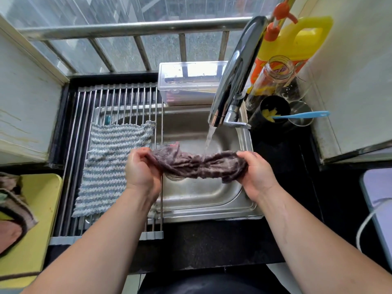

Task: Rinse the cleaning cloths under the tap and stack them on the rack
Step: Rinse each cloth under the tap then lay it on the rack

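A wet grey-purple cloth (197,165) is bunched into a roll above the steel sink (212,204). My left hand (141,168) grips its left end and my right hand (257,172) grips its right end. Water runs from the chrome tap (233,77) onto the middle of the cloth. A blue-and-white striped cloth (110,164) lies flat on the roll-up metal rack (118,96) over the sink's left half. More cloths, brown and pink (12,206), lie on a yellow tray (40,219) at the far left.
A clear lidded plastic box (188,83) stands behind the sink. Right of the tap are a yellow detergent jug (297,41), a glass jar (273,75), and a black cup holding a blue-handled brush (301,115). A white cable (364,225) crosses the dark counter at right.
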